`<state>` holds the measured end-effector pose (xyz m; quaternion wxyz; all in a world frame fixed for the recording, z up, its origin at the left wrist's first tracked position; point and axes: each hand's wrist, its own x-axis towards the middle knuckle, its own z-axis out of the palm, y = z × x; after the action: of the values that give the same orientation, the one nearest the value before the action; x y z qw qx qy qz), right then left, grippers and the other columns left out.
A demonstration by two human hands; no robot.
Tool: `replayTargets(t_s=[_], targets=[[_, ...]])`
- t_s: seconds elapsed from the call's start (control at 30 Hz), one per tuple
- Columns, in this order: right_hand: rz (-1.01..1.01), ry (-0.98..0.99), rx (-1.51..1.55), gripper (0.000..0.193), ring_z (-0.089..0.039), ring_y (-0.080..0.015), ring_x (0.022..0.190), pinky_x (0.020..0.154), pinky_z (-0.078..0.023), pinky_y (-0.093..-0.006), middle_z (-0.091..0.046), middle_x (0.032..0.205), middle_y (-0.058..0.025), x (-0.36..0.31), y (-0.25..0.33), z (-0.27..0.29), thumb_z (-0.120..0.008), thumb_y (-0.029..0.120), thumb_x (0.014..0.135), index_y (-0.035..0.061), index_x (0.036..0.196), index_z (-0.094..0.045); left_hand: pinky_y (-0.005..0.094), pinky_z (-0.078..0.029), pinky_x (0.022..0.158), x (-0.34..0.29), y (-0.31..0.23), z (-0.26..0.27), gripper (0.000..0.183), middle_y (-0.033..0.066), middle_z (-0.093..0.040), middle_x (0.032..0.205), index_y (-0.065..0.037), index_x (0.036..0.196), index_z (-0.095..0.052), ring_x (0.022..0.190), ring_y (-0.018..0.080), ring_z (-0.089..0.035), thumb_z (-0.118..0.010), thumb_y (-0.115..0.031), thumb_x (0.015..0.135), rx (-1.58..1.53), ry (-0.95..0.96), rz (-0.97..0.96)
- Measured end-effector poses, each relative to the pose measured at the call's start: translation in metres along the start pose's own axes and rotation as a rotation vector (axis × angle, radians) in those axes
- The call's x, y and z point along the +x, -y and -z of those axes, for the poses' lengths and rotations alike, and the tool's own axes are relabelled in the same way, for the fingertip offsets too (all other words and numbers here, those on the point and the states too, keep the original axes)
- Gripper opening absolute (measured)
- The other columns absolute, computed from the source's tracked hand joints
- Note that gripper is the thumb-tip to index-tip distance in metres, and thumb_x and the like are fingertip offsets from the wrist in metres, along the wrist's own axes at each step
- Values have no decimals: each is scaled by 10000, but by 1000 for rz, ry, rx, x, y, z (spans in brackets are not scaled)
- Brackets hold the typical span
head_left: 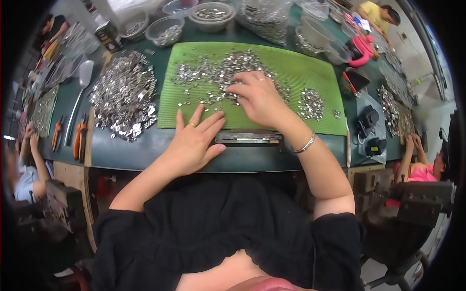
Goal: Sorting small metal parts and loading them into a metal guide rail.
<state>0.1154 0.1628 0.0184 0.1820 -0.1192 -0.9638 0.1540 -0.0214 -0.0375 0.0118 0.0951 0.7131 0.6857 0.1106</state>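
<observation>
My left hand (193,142) rests flat at the front edge of the green ribbed mat (310,72), fingers spread, with a ring on one finger. A few small shiny metal pieces lie just past its fingertips. Over the larger pile of metal pieces (242,60) reaches my right hand (259,99), its fingers bent downward and apart from the thumb. Its fingertips are among the pieces; nothing shows held between them. A smaller heap of metal pieces (310,104) sits on the mat to the right. Between my hands, a narrow metal bar (248,137) lies along the mat's front edge.
Left of the mat are a big heap of metal pieces (124,94), orange-handled pliers (80,138) and a long-handled scoop (80,97). Plastic tubs (212,24) and a bag of pieces (264,22) line the back. A pink-and-black object (360,51) stands right. Other people work at both sides.
</observation>
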Motion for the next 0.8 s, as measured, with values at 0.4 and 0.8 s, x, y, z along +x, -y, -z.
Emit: replayTargets(t_s=[0.4,0.8], targets=[[72,307,-88,387,-371,-294,1424,1105,-143,-726,-485,1483,-24,-17,18,-3,-558,92,932,125,1316,-587,576,-222,1128,-7,38,8,105,14,-678,1008,-117,961,-715,1056,226,-626,-707,-122,857,-147,-381,99],[73,-8,67,118,-620,-274,978,1014,-348,-551,-658,920,-74,-18,12,-8,-665,122,860,97,968,-705,476,-361,970,38,57,4,58,21,-589,958,-106,879,-675,1019,236,-561,-692,-142,836,107,-288,8]])
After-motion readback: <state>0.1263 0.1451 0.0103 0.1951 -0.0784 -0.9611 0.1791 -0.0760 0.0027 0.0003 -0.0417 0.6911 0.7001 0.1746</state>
